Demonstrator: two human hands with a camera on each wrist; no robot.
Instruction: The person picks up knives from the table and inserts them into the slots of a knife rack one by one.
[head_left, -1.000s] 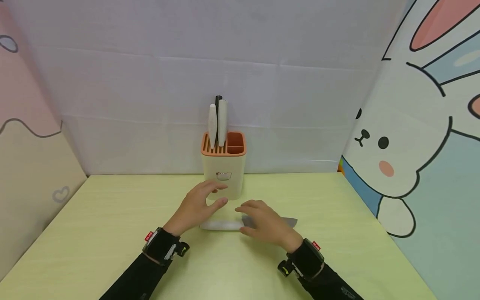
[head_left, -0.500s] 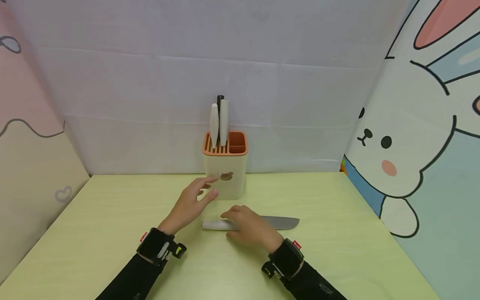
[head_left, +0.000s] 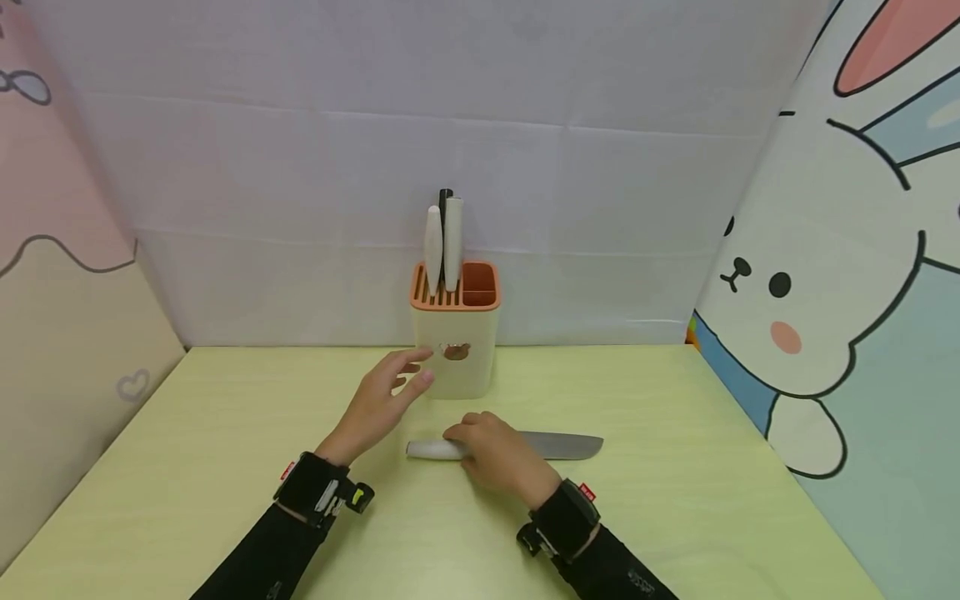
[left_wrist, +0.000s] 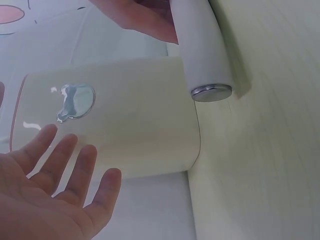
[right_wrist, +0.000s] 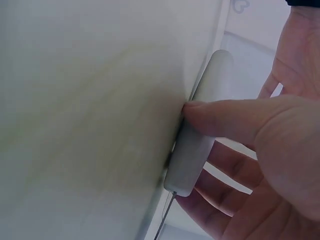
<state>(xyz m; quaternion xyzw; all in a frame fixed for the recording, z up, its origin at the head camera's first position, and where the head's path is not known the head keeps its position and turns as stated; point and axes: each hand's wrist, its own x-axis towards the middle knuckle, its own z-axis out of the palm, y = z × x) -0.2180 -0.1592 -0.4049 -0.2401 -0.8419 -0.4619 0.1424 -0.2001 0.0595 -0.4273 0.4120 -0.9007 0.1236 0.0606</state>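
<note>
A kitchen knife [head_left: 566, 446] with a white handle and wide grey blade lies on the table, blade pointing right. My right hand [head_left: 498, 454] grips its handle near the blade; in the right wrist view the thumb is on one side of the handle [right_wrist: 190, 155] and the fingers on the other. My left hand [head_left: 371, 410], fingers spread and holding nothing, hovers at the front left of a cream knife holder [head_left: 468, 379]. In the left wrist view, the handle's metal-capped end [left_wrist: 212, 92] shows near the holder's wall.
The holder has an orange slotted top [head_left: 480, 287]. Two white handles [head_left: 453, 242] and a black one [head_left: 446, 195] stand in its slots. Behind the pale yellow table [head_left: 262, 400] is a white backdrop [head_left: 300, 183]; a rabbit-printed panel [head_left: 825, 333] stands at the right.
My right hand has moved left from over the blade to the handle and closed on it. My left hand has drawn slightly left. The knife has stayed on the table.
</note>
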